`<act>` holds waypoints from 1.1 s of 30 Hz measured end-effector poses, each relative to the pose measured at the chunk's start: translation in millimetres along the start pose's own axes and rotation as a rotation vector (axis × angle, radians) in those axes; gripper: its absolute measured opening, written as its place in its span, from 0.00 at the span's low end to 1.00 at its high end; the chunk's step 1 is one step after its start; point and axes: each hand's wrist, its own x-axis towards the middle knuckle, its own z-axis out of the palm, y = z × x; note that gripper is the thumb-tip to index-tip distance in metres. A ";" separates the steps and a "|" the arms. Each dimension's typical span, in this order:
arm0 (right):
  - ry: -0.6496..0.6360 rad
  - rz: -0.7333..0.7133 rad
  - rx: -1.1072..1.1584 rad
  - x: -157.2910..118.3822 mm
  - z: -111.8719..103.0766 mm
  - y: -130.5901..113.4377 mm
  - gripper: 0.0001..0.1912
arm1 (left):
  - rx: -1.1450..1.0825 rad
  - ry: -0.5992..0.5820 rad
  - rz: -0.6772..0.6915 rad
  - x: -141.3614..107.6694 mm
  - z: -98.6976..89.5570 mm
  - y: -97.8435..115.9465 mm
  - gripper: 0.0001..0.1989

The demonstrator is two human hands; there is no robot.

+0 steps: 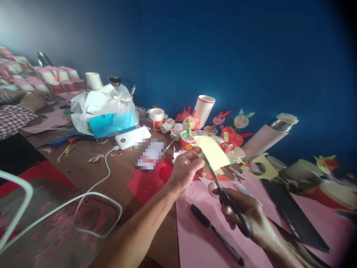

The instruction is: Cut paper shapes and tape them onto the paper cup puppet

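Observation:
My left hand (187, 168) pinches a sheet of pale yellow paper (214, 150) by its left edge, holding it above the table. In my right hand (245, 216) is a pair of scissors (226, 199) with black handles, my fingers wrapped round the grips. Their blades point up and away, touching the yellow paper close to my left fingertips. How far apart the blades are, I cannot tell. Below my hands lies pink paper (192, 230), with a black marker (216, 234) resting diagonally on it. Red paper (145, 184) is spread under my left forearm.
Paper cups with paper animal faces (189, 124) stand against the wall. A pink thermos (264, 136) leans at right, near a black tablet-like slab (294, 214). At left are a white power bank (132, 137) with cable, a plastic bag (104, 109) and another person's arm (16, 113).

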 end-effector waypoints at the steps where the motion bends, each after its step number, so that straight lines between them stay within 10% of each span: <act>1: -0.004 0.001 0.004 -0.1 0.1 -0.5 0.26 | -0.002 -0.007 -0.009 0.6 -1.0 -0.4 0.06; 33: -0.057 -0.028 0.084 0.2 -1.9 2.0 0.26 | 0.022 -0.048 -0.077 -0.7 -3.8 4.8 0.10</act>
